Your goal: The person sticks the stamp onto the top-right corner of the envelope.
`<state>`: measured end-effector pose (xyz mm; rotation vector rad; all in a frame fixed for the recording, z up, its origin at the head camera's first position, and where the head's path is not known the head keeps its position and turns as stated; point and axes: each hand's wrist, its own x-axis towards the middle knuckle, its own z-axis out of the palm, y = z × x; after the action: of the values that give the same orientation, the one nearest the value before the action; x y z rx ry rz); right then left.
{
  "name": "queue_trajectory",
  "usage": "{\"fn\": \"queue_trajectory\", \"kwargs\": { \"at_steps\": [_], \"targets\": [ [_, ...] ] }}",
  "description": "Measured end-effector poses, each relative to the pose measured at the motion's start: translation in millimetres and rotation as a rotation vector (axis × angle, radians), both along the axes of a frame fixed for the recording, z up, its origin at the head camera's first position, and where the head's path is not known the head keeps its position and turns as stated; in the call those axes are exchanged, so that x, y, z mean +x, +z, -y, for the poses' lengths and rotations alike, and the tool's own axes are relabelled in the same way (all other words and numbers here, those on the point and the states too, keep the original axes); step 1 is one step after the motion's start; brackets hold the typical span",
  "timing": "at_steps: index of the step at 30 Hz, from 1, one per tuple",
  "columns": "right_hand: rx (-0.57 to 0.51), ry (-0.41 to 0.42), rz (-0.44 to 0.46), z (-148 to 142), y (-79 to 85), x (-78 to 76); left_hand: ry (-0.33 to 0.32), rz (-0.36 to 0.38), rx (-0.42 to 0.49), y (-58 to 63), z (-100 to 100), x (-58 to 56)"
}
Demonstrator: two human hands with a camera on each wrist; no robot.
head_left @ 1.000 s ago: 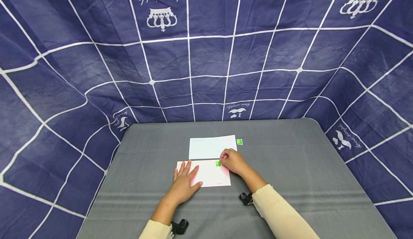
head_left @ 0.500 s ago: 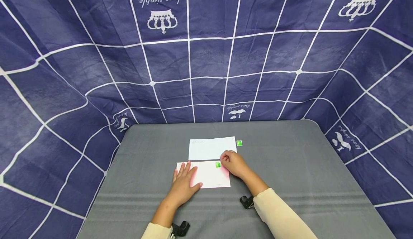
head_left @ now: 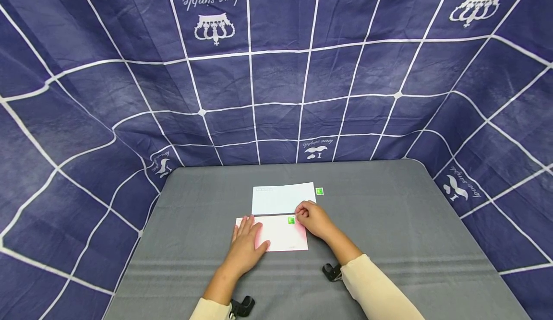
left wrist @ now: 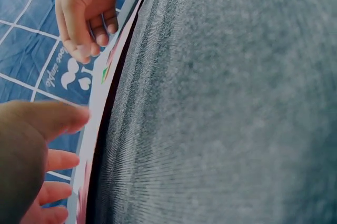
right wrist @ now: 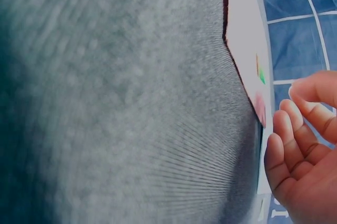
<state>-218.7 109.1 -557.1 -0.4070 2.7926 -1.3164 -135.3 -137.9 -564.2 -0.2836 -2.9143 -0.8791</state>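
A pink-tinted envelope (head_left: 281, 237) lies on the grey cloth, with a green stamp (head_left: 291, 220) at its upper right. My left hand (head_left: 244, 247) rests on the envelope's left part with its fingers spread. Over the upper right corner, just right of the stamp, is my right hand (head_left: 315, 220), fingers curled and thumb against the index finger. Nothing shows between those fingertips in the right wrist view. Behind lies a white envelope (head_left: 281, 199), whose lower right corner the right hand covers. A second green stamp (head_left: 319, 191) sits beside that envelope's right edge.
Grey cloth (head_left: 410, 243) covers the table. Blue curtains (head_left: 276, 80) with white grid lines stand at the back and both sides. Black wrist mounts (head_left: 331, 272) stick out by the sleeves.
Both hands keep almost the same place on and over the pink-tinted envelope. The head view has shifted slightly.
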Motion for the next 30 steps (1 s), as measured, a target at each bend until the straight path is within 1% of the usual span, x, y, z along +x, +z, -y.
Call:
{"fn": "queue_trajectory", "kwargs": {
  "at_steps": [4,9,12,16,20,27,30],
  "targets": [
    [-0.022,0.003,-0.002,-0.1,5.4,2.9,0.034,-0.072,0.024,1.1,1.6,-2.3],
    [-0.033,0.007,-0.028,-0.9,12.9,7.1,0.064,-0.140,0.065,7.2,3.6,-6.3],
    [-0.038,0.005,-0.033,-1.7,17.4,9.5,0.067,-0.181,0.087,10.7,4.7,-8.8],
    [-0.031,-0.006,-0.048,-3.3,21.7,12.0,0.050,-0.220,0.119,13.5,6.2,-11.7],
    [-0.033,-0.016,-0.077,-6.5,22.1,12.8,0.034,-0.227,0.143,14.4,7.3,-15.0],
    [-0.053,-0.022,-0.109,-16.7,22.2,14.2,0.038,-0.185,0.142,15.9,8.8,-20.1],
    [-0.043,-0.038,-0.119,-20.9,21.4,15.7,0.036,-0.173,0.142,17.2,9.3,-21.9]
  ]
}}
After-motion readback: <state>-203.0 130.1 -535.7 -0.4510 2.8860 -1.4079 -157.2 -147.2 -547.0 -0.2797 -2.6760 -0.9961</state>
